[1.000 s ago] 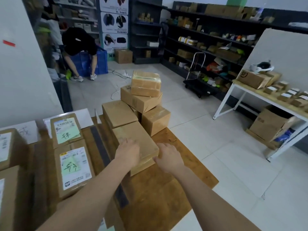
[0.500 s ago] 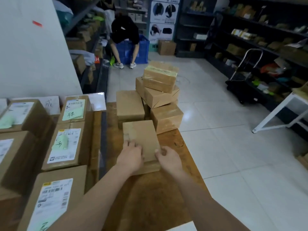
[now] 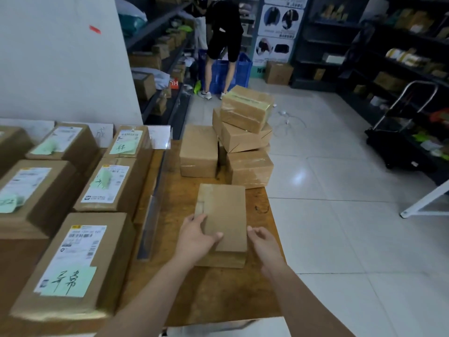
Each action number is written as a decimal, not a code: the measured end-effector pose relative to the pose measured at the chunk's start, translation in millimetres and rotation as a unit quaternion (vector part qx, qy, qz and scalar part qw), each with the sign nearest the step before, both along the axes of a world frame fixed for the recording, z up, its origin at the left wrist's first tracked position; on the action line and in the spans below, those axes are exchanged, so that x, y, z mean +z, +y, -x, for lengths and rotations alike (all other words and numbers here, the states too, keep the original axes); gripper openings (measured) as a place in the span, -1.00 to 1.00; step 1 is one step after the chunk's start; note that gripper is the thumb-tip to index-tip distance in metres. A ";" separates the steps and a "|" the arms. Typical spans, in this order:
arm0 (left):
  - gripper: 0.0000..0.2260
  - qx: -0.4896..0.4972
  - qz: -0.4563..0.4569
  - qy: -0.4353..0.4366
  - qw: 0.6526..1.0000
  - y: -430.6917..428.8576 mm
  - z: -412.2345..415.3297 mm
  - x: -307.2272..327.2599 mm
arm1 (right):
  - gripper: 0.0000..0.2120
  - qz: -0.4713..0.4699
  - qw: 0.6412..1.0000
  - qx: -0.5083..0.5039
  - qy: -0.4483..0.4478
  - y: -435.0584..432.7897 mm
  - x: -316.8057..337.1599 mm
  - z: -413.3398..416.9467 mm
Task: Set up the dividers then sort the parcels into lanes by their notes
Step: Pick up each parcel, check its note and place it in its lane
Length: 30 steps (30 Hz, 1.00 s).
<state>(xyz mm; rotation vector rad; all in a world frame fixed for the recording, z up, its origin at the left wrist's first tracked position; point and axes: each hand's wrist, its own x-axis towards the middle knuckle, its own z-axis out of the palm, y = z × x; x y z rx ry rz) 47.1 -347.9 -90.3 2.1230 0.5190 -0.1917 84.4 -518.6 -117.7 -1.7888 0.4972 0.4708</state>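
A plain brown parcel [image 3: 224,210] lies flat on the wooden table [image 3: 218,293], with no label showing on top. My left hand [image 3: 196,235] grips its near left edge, thumb on top. At the parcel's near right corner my right hand [image 3: 263,240] touches it with curled fingers. A clear divider [image 3: 151,210] stands upright left of this parcel. Beyond the divider sit labelled parcels with green notes [image 3: 73,263], [image 3: 109,183], [image 3: 130,143]. A stack of unlabelled parcels [image 3: 245,137] stands at the table's far end.
More labelled parcels [image 3: 31,190] fill the far left lanes. A person in black [image 3: 223,37] stands by a blue crate on the floor. Dark shelves line the back and right. A black trolley [image 3: 398,132] stands at right. The table's right edge drops to white tiled floor.
The view has swung left, showing more of the labelled parcels. The plain parcel now lies straight under my hands, which shifted to its near end. The person behind stood up from crouching.
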 end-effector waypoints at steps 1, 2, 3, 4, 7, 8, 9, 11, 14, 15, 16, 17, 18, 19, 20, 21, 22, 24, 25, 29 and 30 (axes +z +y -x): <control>-0.32 0.013 0.030 -0.003 0.999 0.0 1.1 -1.6 | -0.41 -0.037 0.999 -0.002 0.036 -1.3 2.9 0.7; -0.30 0.025 0.064 -0.001 0.998 0.5 2.0 -3.1 | -0.16 -0.082 0.994 -0.008 0.072 -2.4 6.0 1.0; -0.29 0.036 0.098 0.004 0.995 0.6 2.8 -4.6 | 0.06 -0.114 0.989 -0.011 0.092 -3.0 8.7 0.0; -0.28 0.047 0.131 0.008 0.990 0.3 3.6 -6.5 | 0.19 -0.126 0.988 -0.003 0.088 -2.7 12.8 -1.6; -0.20 0.072 0.241 0.025 0.968 -2.4 3.7 -8.2 | 0.11 -0.070 0.997 0.022 0.011 1.9 26.4 -5.0; -0.16 0.071 0.274 0.037 0.958 -3.3 3.3 -8.6 | -0.02 -0.037 0.999 0.028 -0.030 4.8 28.5 -6.0; -0.19 0.063 0.296 0.045 0.952 -3.7 3.2 -7.9 | -0.16 -0.004 0.997 0.028 -0.071 8.1 28.9 -5.4; -0.37 0.049 0.310 0.052 0.948 -3.1 2.1 -4.8 | -0.46 0.048 0.988 0.025 -0.148 16.5 30.4 -1.5; -0.49 0.091 0.293 0.036 0.951 5.7 -3.4 -12.6 | -0.82 0.057 0.978 -0.004 -0.202 24.2 35.1 2.2; -0.52 0.102 0.282 0.026 0.954 10.1 -3.9 -11.9 | -0.84 0.058 0.977 -0.006 -0.207 25.5 35.0 2.1; -0.54 0.106 0.275 0.019 0.955 14.2 -4.0 -11.5 | -0.86 0.055 0.977 -0.003 -0.207 27.0 35.4 2.1; -0.54 0.109 0.272 0.012 0.956 18.0 -3.8 -11.5 | -0.89 0.047 0.978 0.001 -0.202 29.6 36.3 1.9; -0.54 0.110 0.273 0.008 0.956 21.7 -3.1 -10.6 | -0.88 0.032 0.981 0.004 -0.192 32.2 37.3 2.6; -0.53 0.117 0.278 0.007 0.953 25.1 -1.7 -9.5 | -0.79 0.018 0.985 0.006 -0.172 35.0 36.9 2.8; -0.52 0.127 0.294 0.014 0.947 28.4 -0.3 -9.7 | -0.62 -0.001 0.990 0.006 -0.138 37.9 36.7 3.4; -0.52 0.143 0.321 0.025 0.936 31.5 1.6 -10.4 | -0.39 -0.019 0.996 0.000 -0.087 39.7 35.0 3.3; -0.52 0.159 0.350 0.039 0.922 34.3 3.9 -13.3 | -0.18 -0.025 0.999 -0.002 -0.034 41.0 33.2 2.5; -0.53 0.172 0.380 0.059 0.907 37.7 9.1 -18.8 | 0.10 -0.026 0.999 0.009 0.024 41.8 29.0 2.6; -0.55 0.171 0.371 0.062 0.911 39.4 10.7 -22.2 | 0.15 -0.031 0.999 0.015 0.027 40.9 24.0 2.4; -0.35 0.114 0.360 0.080 0.922 42.7 14.4 -25.9 | -0.43 -0.004 1.000 0.009 -0.026 41.5 7.3 9.9; -0.25 0.104 0.369 0.079 0.920 44.2 15.0 -27.4 | -0.51 0.011 0.999 0.015 -0.045 42.2 6.1 13.5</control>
